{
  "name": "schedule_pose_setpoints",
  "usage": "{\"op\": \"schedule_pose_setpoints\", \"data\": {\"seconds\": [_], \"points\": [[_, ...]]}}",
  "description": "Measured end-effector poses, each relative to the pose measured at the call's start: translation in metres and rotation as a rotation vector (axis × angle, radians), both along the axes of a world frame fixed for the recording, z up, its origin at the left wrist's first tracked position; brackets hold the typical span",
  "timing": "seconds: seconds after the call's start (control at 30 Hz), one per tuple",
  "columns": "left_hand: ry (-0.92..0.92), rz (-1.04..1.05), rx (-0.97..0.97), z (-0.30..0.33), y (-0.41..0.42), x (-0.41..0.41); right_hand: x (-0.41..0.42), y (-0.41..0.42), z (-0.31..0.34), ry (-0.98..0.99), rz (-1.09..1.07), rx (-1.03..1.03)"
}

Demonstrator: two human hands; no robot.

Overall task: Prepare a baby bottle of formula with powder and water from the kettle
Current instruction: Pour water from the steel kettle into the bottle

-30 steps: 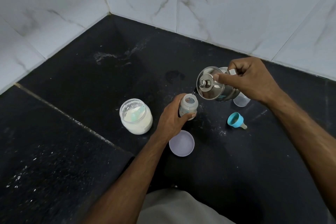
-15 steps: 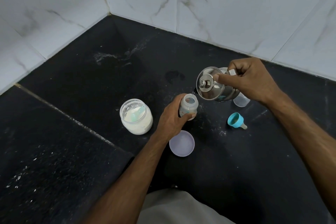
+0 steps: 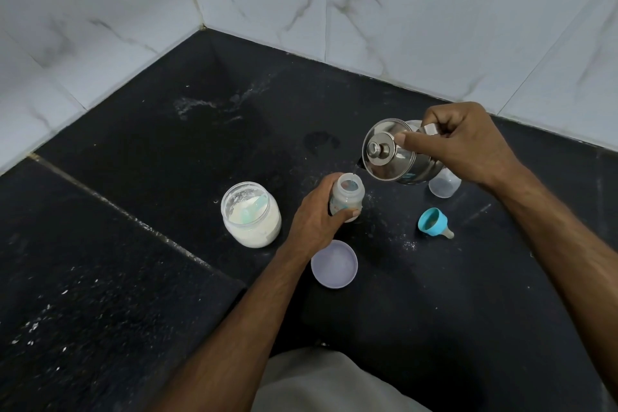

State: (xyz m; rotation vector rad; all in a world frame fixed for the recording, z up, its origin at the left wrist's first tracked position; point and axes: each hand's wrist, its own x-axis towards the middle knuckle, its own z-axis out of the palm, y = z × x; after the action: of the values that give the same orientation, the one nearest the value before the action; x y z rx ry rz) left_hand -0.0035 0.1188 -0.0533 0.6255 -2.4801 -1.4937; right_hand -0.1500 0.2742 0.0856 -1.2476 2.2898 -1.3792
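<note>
Water going from kettle into baby bottle: the pouring step.

Powder jar [image 3: 250, 214] stands open at the left with a scoop inside, its lilac lid [image 3: 334, 263] lying nearer the person. Left hand [image 3: 316, 216] has its fingers curled round the baby bottle [image 3: 346, 198], which stands upright on the black counter [image 3: 133, 177]. Right hand [image 3: 463, 144] grips the steel kettle [image 3: 398, 157], thumb pressed on its lid, spout tilted over the bottle mouth with a thin stream just visible. Clear cap [image 3: 444, 185] and blue teat ring [image 3: 434, 221] lie at the right. Next, probably: level the kettle, set it down, screw the teat on.
</note>
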Motion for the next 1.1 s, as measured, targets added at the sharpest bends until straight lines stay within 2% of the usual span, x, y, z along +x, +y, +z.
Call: {"op": "schedule_pose_setpoints", "data": {"seconds": [0.23, 0.4, 0.57, 0.83, 1.1], "points": [[-0.022, -0.004, -0.004, 0.0, 0.0, -0.001, 0.001, 0.0, -0.007, -0.029, 0.004, -0.002], [0.051, -0.006, -0.004, -0.001, -0.001, 0.003, 0.0, 0.0, -0.03, -0.128, -0.015, -0.024], [0.06, -0.012, -0.001, 0.0, -0.001, 0.003, -0.004, -0.001, -0.039, -0.313, -0.079, -0.083], [0.039, -0.004, 0.002, -0.001, -0.001, 0.002, -0.019, -0.022, -0.049, -0.624, -0.25, -0.342], [0.066, 0.004, 0.022, 0.001, 0.0, 0.004, -0.039, -0.09, -0.09, -0.802, -0.385, -0.376]]}}
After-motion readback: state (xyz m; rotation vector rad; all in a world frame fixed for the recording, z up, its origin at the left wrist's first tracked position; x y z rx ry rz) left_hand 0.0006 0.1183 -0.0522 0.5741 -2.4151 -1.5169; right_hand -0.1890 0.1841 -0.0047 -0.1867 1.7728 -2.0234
